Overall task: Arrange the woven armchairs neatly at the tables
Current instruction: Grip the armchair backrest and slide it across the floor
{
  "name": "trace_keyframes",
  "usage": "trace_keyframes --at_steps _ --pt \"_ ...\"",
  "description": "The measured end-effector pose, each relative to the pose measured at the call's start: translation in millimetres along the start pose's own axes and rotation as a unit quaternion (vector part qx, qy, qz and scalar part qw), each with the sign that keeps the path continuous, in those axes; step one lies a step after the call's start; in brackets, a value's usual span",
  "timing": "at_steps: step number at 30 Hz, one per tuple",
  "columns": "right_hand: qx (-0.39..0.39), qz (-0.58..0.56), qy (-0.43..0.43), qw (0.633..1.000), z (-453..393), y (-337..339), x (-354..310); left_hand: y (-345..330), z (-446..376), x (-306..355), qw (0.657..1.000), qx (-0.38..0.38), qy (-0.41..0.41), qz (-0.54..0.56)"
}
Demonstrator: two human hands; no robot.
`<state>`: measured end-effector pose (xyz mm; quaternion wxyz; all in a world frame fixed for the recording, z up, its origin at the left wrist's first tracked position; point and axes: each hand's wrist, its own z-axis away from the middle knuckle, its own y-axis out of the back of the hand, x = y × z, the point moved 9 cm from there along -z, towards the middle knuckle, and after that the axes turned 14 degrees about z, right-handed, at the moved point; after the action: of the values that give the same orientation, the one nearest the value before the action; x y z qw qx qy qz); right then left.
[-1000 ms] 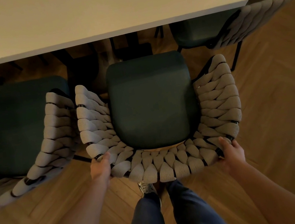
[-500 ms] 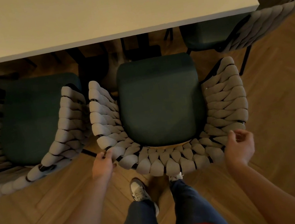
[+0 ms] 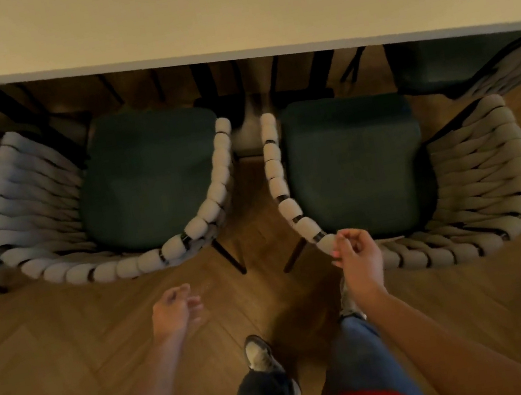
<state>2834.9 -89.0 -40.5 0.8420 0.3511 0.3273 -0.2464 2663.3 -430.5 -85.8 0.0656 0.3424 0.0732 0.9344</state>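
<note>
L hand [image 3: 175, 308] off everything, fingers loosely curled over bare floor [image 3: 70, 352]. R hand [image 3: 355, 255] hangs at the back rim of the right armchair [image 3: 478, 179], fingers curled; can't tell if it's pinching the weave or just brushing it. Chair sits just right of that hand, seat short of the table [image 3: 219, 9] edge. Left armchair [image 3: 46, 214] beside it, small gap btwn. I'd guess stiff frame, soft cord wrap, grippy, moderate wt, so grab the top rim w/ both hands.
</note>
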Motion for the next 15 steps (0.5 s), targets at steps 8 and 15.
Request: trace_keyframes --at_steps 8,15 --pt "-0.127 0.010 -0.054 0.990 56.7 -162.0 -34.4 109.3 -44.4 44.2 0.998 0.011 0.015 0.066" --pt "-0.140 -0.083 -0.170 0.972 50.9 -260.8 -54.7 162.9 -119.2 90.9 0.997 0.043 0.029 0.064"
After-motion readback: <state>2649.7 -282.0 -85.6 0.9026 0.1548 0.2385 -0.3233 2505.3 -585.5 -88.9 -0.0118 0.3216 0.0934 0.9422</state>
